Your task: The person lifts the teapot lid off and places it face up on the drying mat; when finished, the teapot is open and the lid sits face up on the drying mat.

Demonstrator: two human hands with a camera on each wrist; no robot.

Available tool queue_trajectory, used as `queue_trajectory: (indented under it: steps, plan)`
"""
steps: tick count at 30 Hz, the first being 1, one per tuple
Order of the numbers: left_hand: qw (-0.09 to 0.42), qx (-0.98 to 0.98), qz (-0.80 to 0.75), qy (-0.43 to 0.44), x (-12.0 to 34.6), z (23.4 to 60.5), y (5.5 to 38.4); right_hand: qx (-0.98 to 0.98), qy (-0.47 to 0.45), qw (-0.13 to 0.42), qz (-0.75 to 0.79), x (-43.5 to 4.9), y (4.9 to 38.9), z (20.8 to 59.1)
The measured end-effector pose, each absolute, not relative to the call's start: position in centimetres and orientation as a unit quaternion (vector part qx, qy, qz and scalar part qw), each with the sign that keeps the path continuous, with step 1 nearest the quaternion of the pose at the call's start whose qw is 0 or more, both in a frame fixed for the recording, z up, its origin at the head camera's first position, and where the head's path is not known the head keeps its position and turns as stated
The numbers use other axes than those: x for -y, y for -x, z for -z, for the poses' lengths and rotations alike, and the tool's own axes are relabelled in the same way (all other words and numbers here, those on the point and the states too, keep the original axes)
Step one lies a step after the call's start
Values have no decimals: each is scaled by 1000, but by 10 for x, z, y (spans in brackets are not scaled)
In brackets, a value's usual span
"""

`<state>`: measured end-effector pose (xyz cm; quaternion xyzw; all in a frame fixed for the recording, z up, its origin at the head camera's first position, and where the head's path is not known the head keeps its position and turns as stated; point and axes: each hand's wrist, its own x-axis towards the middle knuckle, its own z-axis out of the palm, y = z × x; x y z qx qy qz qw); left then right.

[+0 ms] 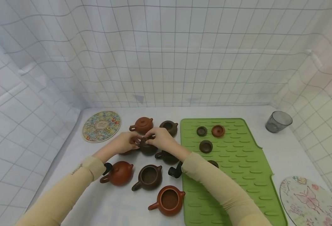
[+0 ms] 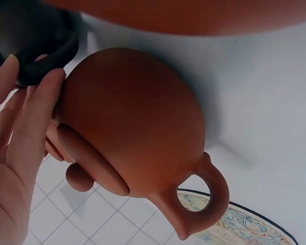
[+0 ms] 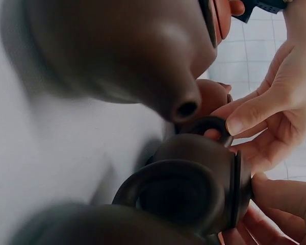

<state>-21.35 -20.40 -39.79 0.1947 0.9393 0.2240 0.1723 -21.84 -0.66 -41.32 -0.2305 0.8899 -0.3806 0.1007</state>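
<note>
A dark brown teapot (image 1: pixel 149 149) stands among other teapots near the middle of the table. My left hand (image 1: pixel 125 142) pinches its ring handle (image 3: pixel 208 124) between thumb and fingers. With the fingertips of my right hand (image 1: pixel 163 138), I pinch the knob of its lid; the dark lid (image 3: pixel 236 186) sits at the pot's mouth. Just behind is a reddish lidded teapot (image 2: pixel 132 122), close to my left fingers. Another dark teapot (image 1: pixel 168 158) lies partly under my right forearm. My left forearm partly covers one more reddish teapot (image 1: pixel 127 153).
Nearer me stand a red lidded teapot (image 1: pixel 122 174), a lidless brown one (image 1: pixel 147 187) and a lidless red one (image 1: pixel 168 213). Several small lids, including a reddish lid (image 1: pixel 218 131), lie on the green mat (image 1: pixel 239 175). A glass (image 1: pixel 279 121) stands right; a patterned disc (image 1: pixel 101 126) lies left.
</note>
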Motion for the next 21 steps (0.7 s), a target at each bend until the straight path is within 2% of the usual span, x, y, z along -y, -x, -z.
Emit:
queue_trajectory:
  steps: [10, 21]
  plan:
    - [160, -940, -231, -191, 204, 398, 210, -892, 230, 85, 380, 6, 219, 416]
    - [144, -940, -234, -205, 207, 402, 212, -866, 187, 106, 452, -9, 218, 411]
